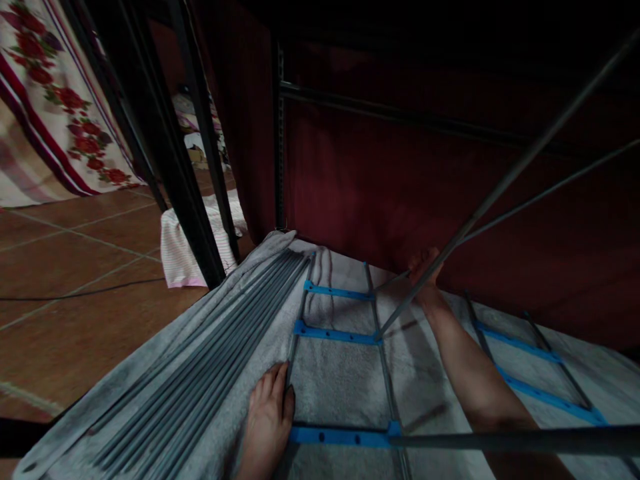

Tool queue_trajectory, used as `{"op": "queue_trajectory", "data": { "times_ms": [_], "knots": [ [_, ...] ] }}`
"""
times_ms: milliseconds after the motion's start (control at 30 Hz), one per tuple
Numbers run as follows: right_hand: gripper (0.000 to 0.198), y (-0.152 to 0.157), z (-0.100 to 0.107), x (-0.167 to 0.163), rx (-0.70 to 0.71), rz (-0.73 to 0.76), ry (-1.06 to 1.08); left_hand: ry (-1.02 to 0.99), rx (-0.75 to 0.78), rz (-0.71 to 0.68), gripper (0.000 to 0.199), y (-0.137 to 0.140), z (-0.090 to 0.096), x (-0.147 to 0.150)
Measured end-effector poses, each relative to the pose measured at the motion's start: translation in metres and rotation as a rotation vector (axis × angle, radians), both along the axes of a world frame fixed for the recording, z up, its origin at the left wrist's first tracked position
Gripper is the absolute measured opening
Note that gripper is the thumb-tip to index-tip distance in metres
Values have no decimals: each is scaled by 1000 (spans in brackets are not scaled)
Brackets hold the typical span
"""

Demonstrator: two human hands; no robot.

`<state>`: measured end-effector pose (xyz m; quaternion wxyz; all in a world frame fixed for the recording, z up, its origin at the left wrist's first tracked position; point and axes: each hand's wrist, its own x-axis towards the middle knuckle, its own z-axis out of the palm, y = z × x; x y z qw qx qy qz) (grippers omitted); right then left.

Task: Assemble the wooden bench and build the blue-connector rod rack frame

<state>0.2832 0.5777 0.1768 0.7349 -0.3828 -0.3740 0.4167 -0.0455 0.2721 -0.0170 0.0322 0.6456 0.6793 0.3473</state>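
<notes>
A ladder-like frame of thin grey rods with blue plastic crosspieces (340, 333) lies on a grey blanket (335, 390). At its left side, my left hand (267, 413) is closed about the long grey side rod (301, 303), fingers and thumb against it. My right hand (426, 268) is closed around a slanting grey rod (545, 189) near its lower end, which meets the far blue crosspiece (340, 292). Another, thicker-looking rod (500, 187) rises from the middle crosspiece and passes in front of that hand. A third rod (500, 441) extends right from the nearest crosspiece (345, 437).
A bundle of grey rods (225, 347) lies left of the frame. A second blue-and-grey frame (545, 397) is on the right. Dark red cloth (380, 193) hangs behind, with black metal posts (155, 133) at left. A striped cloth (185, 247) sits on the tiled floor.
</notes>
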Motion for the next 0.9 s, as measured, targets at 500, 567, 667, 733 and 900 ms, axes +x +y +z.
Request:
{"op": "queue_trajectory", "data": {
  "times_ms": [500,567,667,733,900],
  "knots": [
    [47,-6,17,-34,66,58,-60,10,-23,-5,44,-2,3,0],
    [46,-7,16,-35,72,78,-64,19,-32,-7,44,-2,3,-1],
    [46,-9,15,-36,88,76,-75,38,-33,-10,44,-2,2,-1],
    [48,-9,15,-36,78,78,-84,51,-20,-13,44,-2,1,-1],
    [49,-6,14,-37,71,122,-103,69,4,-4,43,-2,-2,-1]
  ]
}}
